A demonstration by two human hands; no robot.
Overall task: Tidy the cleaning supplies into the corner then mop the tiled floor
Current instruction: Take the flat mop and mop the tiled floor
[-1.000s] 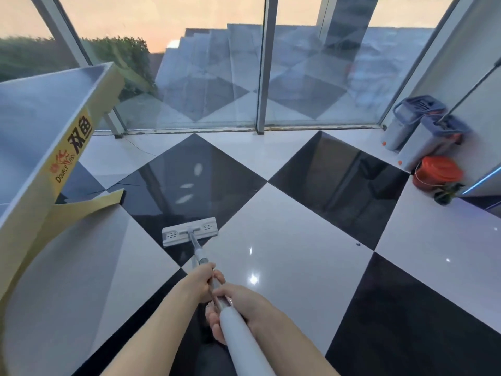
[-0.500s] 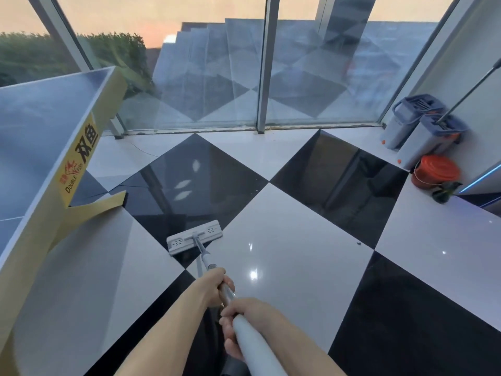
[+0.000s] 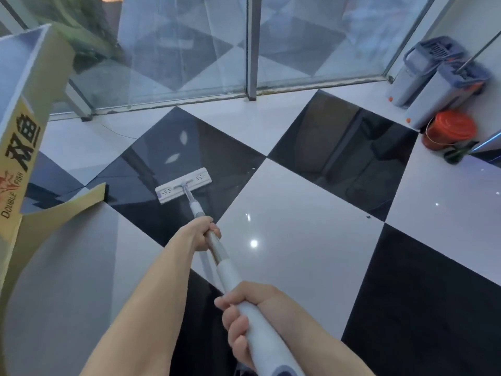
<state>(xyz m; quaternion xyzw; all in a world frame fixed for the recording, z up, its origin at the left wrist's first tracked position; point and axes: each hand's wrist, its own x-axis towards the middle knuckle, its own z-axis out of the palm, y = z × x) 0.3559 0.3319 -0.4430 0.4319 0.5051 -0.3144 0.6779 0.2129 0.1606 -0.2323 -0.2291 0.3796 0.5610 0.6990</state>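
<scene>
1. Left hand grips the flat mop's pole high up; right hand wraps its white grip lower.
2. Mop head lies flat on a black floor tile at 11 o'clock.
3. 2 grey mop buckets and an orange bucket sit cornered at 2 o'clock.

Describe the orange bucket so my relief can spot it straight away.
Follow the glass wall to the right-hand corner, where two tall grey mop buckets stand. The orange bucket sits on the floor just in front of them: low, round and the only brightly coloured thing there.
</scene>
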